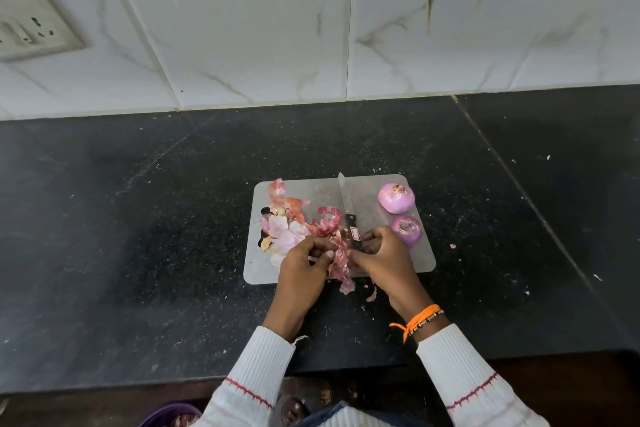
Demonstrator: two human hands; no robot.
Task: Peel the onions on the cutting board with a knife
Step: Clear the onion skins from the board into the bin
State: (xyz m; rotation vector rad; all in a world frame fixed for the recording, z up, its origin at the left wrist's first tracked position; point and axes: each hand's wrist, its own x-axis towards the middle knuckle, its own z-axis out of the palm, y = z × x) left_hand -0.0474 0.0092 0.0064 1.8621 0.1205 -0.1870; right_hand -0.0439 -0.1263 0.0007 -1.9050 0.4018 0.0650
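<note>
A grey cutting board point(388, 263) lies on the black counter. Two peeled purple onions sit on its right side, one at the back point(396, 198) and one nearer point(407, 230). A knife point(347, 204) lies on the board, blade pointing away, its black handle partly under my right hand. A heap of pink onion skins point(285, 225) covers the board's left part. My left hand point(304, 262) and my right hand point(384, 253) both pinch a bunch of reddish skins point(338, 262) between them at the board's front edge. Any onion inside that bunch is hidden.
The black stone counter point(138, 218) spreads wide on both sides, dotted with small skin scraps point(371, 294) near the board. A tiled wall point(277, 38) rises behind it, with a socket plate point(31, 24) at the far left. The counter's front edge runs just below my wrists.
</note>
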